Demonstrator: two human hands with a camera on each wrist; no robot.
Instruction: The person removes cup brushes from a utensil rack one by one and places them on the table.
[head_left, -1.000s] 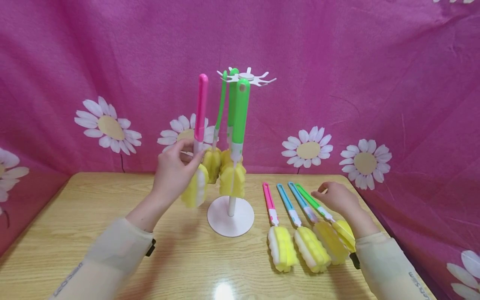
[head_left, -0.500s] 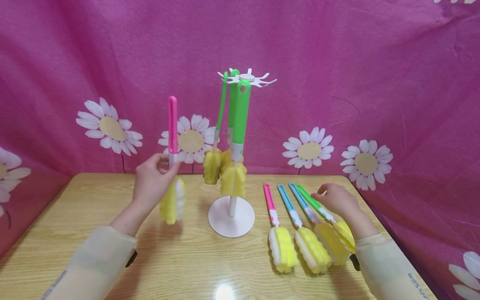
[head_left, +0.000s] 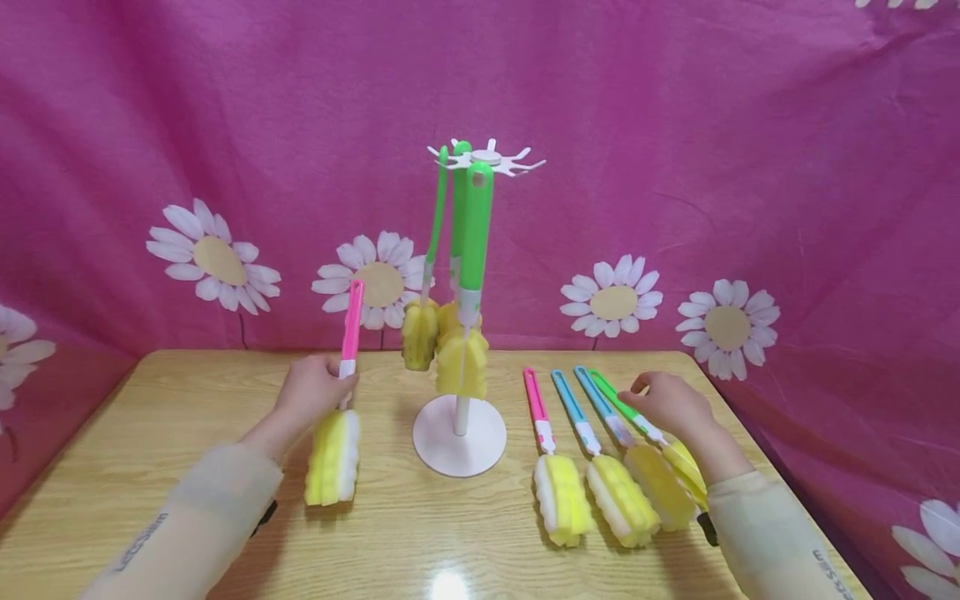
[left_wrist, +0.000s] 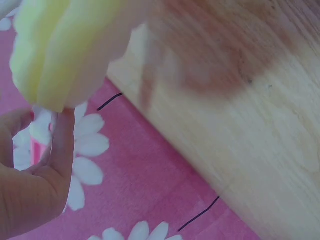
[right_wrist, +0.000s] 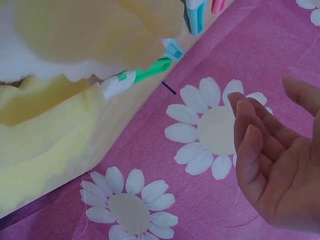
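Note:
My left hand [head_left: 309, 387] pinches a pink-handled sponge brush [head_left: 332, 458] by its white neck, left of the stand. The brush's handle points up and its yellow-and-white sponge hangs down over the table. In the left wrist view the sponge [left_wrist: 60, 55] fills the upper left, above the thumb and fingers. My right hand [head_left: 673, 406] holds nothing, its fingers loosely bent, beside a green-handled sponge brush [head_left: 615, 396] lying at the right. Three green-handled sponge brushes hang from a white rack [head_left: 486, 157]; the front one [head_left: 475, 233] partly covers another.
The rack's round base [head_left: 459, 454] stands mid-table. Right of it lie a pink-handled brush [head_left: 563, 500] and two blue-handled ones, one nearer [head_left: 622, 500] and one [head_left: 660, 487] alongside the green one. A pink daisy-print cloth [head_left: 480, 67] hangs behind the wooden table [head_left: 225, 383].
My left hand has carried the pink-handled brush away from the rack, first leftward, then down toward the table. My right hand stays almost still.

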